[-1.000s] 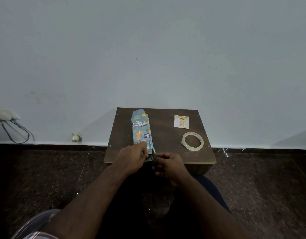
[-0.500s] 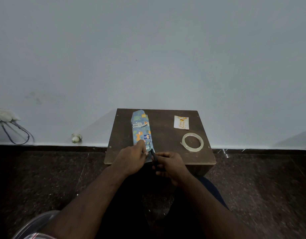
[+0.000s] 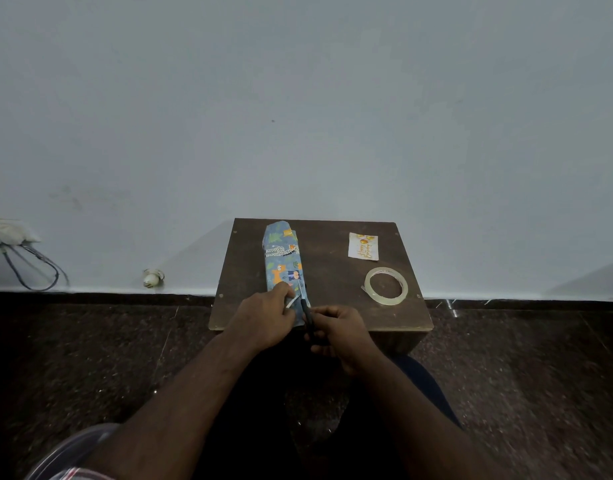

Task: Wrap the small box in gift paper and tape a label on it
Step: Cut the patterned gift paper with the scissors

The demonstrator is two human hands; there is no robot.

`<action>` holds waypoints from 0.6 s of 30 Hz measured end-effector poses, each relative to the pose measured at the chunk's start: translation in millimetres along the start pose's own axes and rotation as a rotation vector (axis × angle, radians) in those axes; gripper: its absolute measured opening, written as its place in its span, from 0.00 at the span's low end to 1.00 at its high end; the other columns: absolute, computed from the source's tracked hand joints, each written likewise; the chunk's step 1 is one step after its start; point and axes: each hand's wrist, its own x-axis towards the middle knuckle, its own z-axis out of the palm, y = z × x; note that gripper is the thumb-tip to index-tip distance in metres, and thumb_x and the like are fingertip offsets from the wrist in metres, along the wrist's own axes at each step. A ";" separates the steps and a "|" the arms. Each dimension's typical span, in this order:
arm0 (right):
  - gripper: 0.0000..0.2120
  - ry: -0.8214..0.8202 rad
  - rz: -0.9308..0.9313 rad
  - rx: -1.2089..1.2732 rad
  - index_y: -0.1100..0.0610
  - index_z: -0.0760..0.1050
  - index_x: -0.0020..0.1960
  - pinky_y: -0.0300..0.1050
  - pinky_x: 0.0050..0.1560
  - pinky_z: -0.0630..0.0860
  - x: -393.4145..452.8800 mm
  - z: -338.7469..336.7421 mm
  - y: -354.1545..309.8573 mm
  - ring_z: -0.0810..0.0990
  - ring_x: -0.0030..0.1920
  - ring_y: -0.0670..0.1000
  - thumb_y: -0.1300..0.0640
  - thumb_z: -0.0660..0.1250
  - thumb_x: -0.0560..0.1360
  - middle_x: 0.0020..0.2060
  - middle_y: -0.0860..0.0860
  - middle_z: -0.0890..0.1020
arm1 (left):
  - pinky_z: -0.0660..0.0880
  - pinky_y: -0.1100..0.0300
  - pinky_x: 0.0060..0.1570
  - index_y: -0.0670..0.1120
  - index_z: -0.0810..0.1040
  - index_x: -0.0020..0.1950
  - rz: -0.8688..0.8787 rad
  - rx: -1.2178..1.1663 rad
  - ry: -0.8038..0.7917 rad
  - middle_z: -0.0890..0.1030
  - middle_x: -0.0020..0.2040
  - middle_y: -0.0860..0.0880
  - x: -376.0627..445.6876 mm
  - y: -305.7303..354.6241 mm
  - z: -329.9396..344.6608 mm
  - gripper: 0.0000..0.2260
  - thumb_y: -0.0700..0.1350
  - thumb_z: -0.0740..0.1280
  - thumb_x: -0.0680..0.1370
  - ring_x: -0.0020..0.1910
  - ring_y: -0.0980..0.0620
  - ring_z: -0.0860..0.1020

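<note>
Long, flat, patterned gift paper (image 3: 282, 261) on dark wooden surface (image 3: 332, 271). Left hand (image 3: 265, 318) pinching its near end; right hand (image 3: 339, 332) closed around black scissors (image 3: 307, 315). Right of paper: rectangular label (image 3: 363, 246), clear tape ring (image 3: 385, 285), bare wood between.

Scissors (image 3: 307, 315) cut further up gift paper (image 3: 282, 258); rt hand (image 3: 341, 332) advanced.

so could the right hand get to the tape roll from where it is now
Probably yes. The tape roll lies in the open on the table, up and right of the right hand, nothing between. But that hand holds scissors, so it must put them down first.
</note>
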 end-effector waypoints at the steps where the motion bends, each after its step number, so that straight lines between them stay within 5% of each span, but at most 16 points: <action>1: 0.06 0.005 -0.009 -0.006 0.59 0.83 0.53 0.43 0.34 0.79 -0.5 0.4 -0.3 0.83 0.38 0.50 0.59 0.71 0.78 0.43 0.56 0.85 | 0.69 0.58 0.41 0.50 0.71 0.61 -0.001 0.002 0.004 0.83 0.54 0.46 0.3 1.2 0.0 0.10 0.49 0.62 0.81 0.46 0.46 0.81; 6: 0.05 0.031 -0.050 -0.050 0.59 0.82 0.53 0.43 0.35 0.80 -5.4 1.2 -2.5 0.82 0.38 0.51 0.60 0.68 0.79 0.46 0.60 0.85 | 0.66 0.57 0.39 0.47 0.69 0.52 0.002 0.010 0.016 0.82 0.49 0.45 -0.2 6.4 -3.3 0.07 0.49 0.61 0.81 0.38 0.48 0.72; 18: 0.05 0.032 -0.041 -0.050 0.57 0.81 0.48 0.44 0.35 0.80 -10.0 4.3 -9.2 0.82 0.36 0.50 0.62 0.67 0.79 0.40 0.56 0.84 | 0.66 0.57 0.40 0.50 0.64 0.49 0.024 0.057 0.000 0.83 0.51 0.45 -0.6 4.8 -3.4 0.06 0.48 0.61 0.81 0.38 0.49 0.71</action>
